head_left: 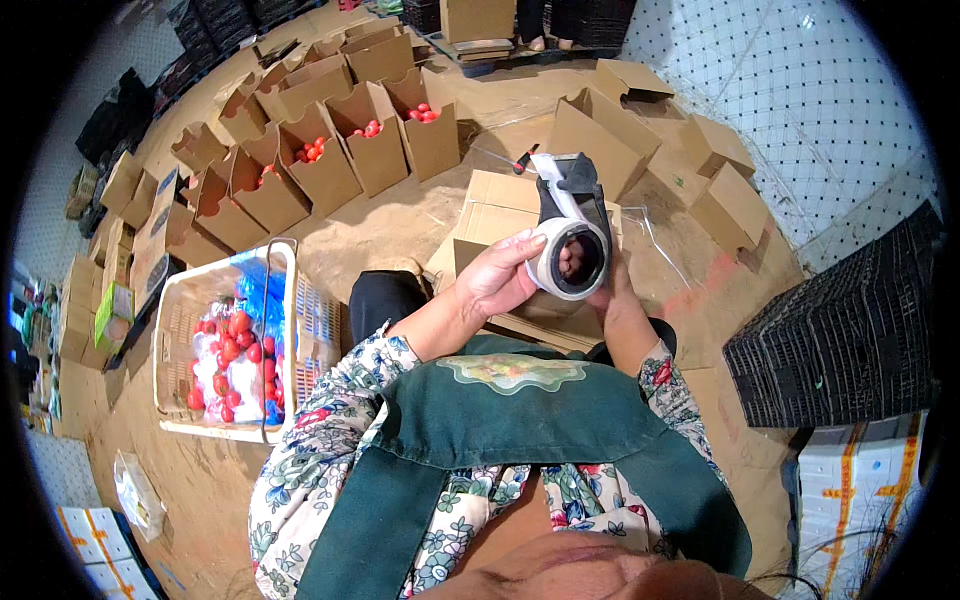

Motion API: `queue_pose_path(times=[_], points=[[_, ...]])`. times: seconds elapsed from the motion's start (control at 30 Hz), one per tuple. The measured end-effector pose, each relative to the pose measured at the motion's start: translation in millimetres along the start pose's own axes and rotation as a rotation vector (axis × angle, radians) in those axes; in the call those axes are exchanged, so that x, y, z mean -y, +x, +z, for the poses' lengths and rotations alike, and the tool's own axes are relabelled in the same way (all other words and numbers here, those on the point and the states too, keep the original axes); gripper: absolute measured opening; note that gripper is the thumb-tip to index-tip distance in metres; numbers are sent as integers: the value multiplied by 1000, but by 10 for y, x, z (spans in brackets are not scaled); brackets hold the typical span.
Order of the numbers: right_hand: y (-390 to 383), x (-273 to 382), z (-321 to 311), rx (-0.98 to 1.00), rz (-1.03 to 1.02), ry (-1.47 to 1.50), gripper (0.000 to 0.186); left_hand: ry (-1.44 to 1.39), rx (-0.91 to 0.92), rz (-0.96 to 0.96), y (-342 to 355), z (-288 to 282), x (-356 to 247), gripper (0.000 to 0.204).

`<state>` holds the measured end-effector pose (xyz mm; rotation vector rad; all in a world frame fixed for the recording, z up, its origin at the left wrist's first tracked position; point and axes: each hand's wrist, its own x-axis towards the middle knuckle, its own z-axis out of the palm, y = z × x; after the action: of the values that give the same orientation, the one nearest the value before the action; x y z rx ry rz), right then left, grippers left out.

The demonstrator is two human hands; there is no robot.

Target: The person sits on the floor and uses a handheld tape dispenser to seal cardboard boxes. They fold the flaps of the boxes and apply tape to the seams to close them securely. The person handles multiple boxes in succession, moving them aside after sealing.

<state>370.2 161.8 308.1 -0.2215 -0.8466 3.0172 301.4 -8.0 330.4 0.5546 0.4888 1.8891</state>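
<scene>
A black tape dispenser [574,178] with a wide roll of pale tape [546,272] is held up in front of my chest. My left hand [505,270] grips the roll's left rim, thumb on top. My right hand [614,287] is closed around the dispenser from its right side, mostly hidden behind it; some fingers show through the roll's dark core. Below the dispenser, a cardboard box [492,205] lies on the floor between my knees, partly covered by my hands.
Open cardboard boxes [318,165], several with red tomatoes, stand in rows at far left. A cream plastic crate [215,430] of tomatoes and bags is at my left. Upright boxes [600,135] stand ahead right; black crates [830,330] are stacked at right. A red-and-black tool [525,158] lies on the floor.
</scene>
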Motion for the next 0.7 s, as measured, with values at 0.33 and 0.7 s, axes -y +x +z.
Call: queue_pose_path(times=[0.33, 0.7], points=[[-225, -190, 581, -90, -809, -1612, 27, -9, -197, 217, -140, -95, -113, 31], [-274, -396, 717, -51, -618, -1592, 32, 184, -264, 266, -468, -53, -71, 37]])
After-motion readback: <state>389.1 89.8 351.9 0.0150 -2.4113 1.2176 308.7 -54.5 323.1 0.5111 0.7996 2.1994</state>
